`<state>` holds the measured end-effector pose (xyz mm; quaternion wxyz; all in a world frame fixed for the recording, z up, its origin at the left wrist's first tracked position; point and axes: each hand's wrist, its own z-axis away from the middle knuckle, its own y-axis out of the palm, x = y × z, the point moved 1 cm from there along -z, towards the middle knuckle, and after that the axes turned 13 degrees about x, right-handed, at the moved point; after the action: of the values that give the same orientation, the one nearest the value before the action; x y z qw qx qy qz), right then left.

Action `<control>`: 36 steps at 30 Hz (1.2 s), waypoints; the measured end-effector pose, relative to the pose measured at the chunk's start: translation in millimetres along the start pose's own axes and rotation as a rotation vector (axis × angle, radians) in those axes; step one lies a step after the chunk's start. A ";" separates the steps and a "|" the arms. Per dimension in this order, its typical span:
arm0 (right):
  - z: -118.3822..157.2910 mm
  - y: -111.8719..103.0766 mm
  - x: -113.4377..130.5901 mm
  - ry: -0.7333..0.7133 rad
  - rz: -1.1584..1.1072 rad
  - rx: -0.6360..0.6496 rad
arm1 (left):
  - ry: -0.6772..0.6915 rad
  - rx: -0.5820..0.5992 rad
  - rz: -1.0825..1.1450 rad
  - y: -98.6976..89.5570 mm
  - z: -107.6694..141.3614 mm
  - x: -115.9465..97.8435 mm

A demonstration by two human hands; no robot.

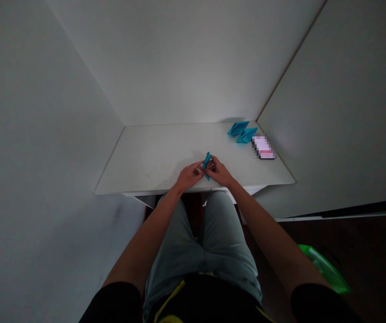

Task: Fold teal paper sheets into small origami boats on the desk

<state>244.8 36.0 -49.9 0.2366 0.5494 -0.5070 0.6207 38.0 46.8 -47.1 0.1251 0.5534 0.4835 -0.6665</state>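
Note:
A small blue folded paper piece [207, 159] stands nearly upright between my hands, over the front middle of the white table [146, 157]. My left hand [190, 175] pinches it from the left, near its lower part. From the other side, my right hand [219, 171] grips it with thumb and fingers closed. The fingers partly cover the paper, so its full shape is hidden. Two more blue folded paper pieces lie together at the back right: one [237, 128] farther back, the other [247, 135] just in front of it.
A phone [263, 148] with a lit, blurred screen lies near the table's right edge. White walls [186, 63] enclose the table at the back and both sides. On the dark floor at lower right sits a bright green object [326, 269], perhaps plastic. My legs are under the table's front edge.

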 end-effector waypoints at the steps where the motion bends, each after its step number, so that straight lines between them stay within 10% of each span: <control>1: -0.1 0.4 0.3 0.002 0.008 -0.002 | 0.003 0.001 -0.019 -0.2 0.3 -1.0; 36: -2.1 1.1 -1.1 0.045 0.102 -0.055 | -0.085 -0.085 -0.112 2.6 1.7 -11.0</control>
<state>243.3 37.8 -51.1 0.2311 0.5021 -0.5458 0.6298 42.6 40.2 -39.1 0.1313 0.4909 0.5359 -0.6742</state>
